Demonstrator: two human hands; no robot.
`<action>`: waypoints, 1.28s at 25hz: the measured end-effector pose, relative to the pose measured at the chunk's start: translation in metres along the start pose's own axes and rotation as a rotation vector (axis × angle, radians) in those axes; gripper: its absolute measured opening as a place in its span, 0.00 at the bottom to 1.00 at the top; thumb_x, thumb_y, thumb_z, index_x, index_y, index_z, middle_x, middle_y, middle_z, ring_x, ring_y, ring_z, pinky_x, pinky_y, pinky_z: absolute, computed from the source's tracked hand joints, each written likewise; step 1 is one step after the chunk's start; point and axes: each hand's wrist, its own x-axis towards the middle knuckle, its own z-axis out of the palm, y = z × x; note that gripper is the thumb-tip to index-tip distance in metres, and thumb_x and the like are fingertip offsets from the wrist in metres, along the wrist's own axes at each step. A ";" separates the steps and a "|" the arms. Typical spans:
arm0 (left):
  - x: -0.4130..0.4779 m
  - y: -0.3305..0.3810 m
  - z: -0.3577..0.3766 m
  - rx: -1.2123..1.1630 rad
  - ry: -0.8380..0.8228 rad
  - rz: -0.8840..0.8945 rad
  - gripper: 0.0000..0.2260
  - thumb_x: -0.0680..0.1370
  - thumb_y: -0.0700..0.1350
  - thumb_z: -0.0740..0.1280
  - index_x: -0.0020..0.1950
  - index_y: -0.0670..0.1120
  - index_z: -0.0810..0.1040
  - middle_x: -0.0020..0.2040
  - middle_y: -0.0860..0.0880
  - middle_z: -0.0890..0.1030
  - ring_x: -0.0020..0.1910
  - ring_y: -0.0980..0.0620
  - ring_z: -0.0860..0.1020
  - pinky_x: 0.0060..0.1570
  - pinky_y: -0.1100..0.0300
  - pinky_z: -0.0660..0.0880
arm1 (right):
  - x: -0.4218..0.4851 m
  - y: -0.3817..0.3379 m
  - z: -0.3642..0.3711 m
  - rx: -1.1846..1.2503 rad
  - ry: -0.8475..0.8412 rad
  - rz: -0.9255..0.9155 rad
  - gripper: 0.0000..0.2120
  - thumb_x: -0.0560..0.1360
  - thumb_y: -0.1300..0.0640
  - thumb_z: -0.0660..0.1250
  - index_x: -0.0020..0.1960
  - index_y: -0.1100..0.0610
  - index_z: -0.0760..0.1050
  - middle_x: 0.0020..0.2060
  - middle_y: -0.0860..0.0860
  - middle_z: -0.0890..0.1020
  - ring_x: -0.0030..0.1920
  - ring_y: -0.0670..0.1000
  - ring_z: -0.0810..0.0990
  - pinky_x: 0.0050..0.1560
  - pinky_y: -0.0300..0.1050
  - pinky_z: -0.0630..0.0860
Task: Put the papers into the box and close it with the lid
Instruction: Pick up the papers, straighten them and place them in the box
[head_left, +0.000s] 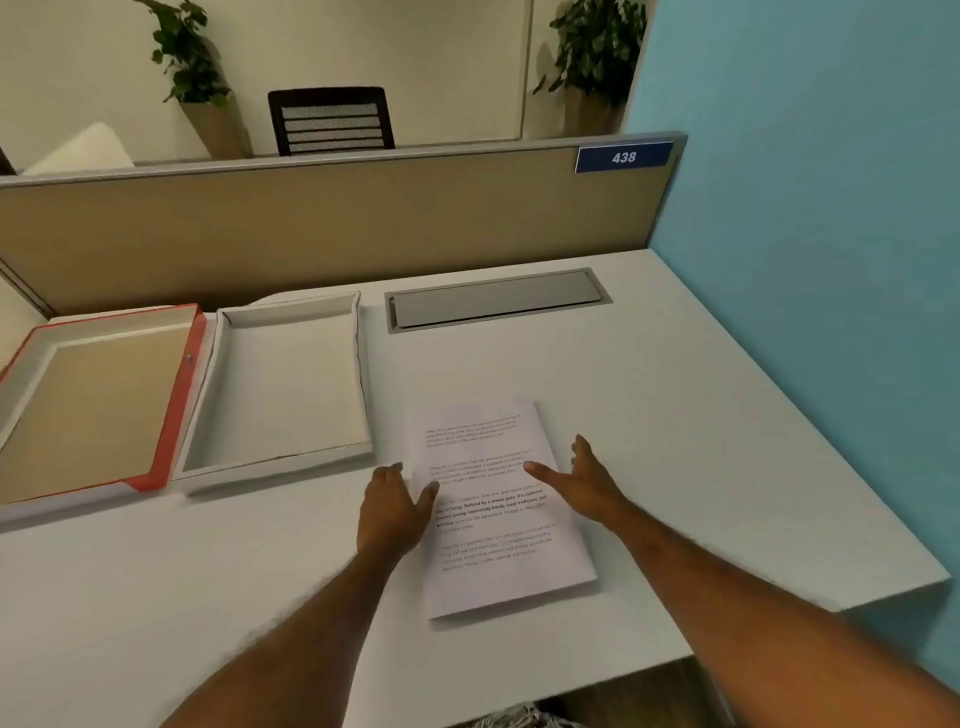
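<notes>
Nearest the person, both forearms reach out over the white desk (675, 415) toward a thin stack of printed papers (498, 519) lying flat, skewed a little and just right of centre. The left hand (392, 512) rests at the stack's left long edge, its thumb lying on the top sheet and its fingers curled down onto the desk beside it; its grip is apart, not clamped on anything. The right hand (582, 480) sits over the right long edge with fingers spread and one finger pointing across the page; it too is open and holds nothing, and whether it touches the paper I cannot tell.

The stack looks light, limp and slippery sheet on sheet, so it will likely fan out or sag if pinched at one corner. Squaring it between both palms along the long edges, then sliding fingers under one side and lifting with both hands, seems the safest hold.

Just beyond and to the left stands the open white box (280, 384), empty and shallow, with low cardboard walls. Touching its left side lies the red-edged lid (93, 395), turned inside up. Farther back are a grey cable hatch (493, 299) and the beige partition (337, 228).
</notes>
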 end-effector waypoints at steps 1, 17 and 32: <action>0.000 0.002 0.004 -0.055 0.024 -0.055 0.32 0.76 0.59 0.65 0.72 0.40 0.66 0.70 0.40 0.69 0.67 0.40 0.71 0.65 0.46 0.70 | 0.001 0.001 0.002 0.041 0.039 0.030 0.55 0.68 0.36 0.71 0.79 0.59 0.43 0.79 0.57 0.55 0.77 0.57 0.58 0.76 0.55 0.60; 0.014 0.028 0.012 0.031 -0.118 -0.262 0.40 0.65 0.62 0.76 0.66 0.41 0.65 0.62 0.41 0.73 0.60 0.41 0.75 0.54 0.48 0.75 | 0.041 -0.015 0.022 -0.040 0.095 0.256 0.40 0.65 0.42 0.75 0.68 0.64 0.69 0.66 0.61 0.76 0.64 0.61 0.76 0.64 0.54 0.75; 0.021 0.029 0.006 0.005 -0.166 -0.275 0.43 0.64 0.60 0.77 0.68 0.41 0.62 0.64 0.41 0.71 0.62 0.41 0.74 0.59 0.46 0.76 | 0.049 -0.017 0.041 0.092 0.234 0.233 0.31 0.67 0.46 0.75 0.62 0.63 0.72 0.57 0.58 0.81 0.54 0.59 0.82 0.53 0.50 0.80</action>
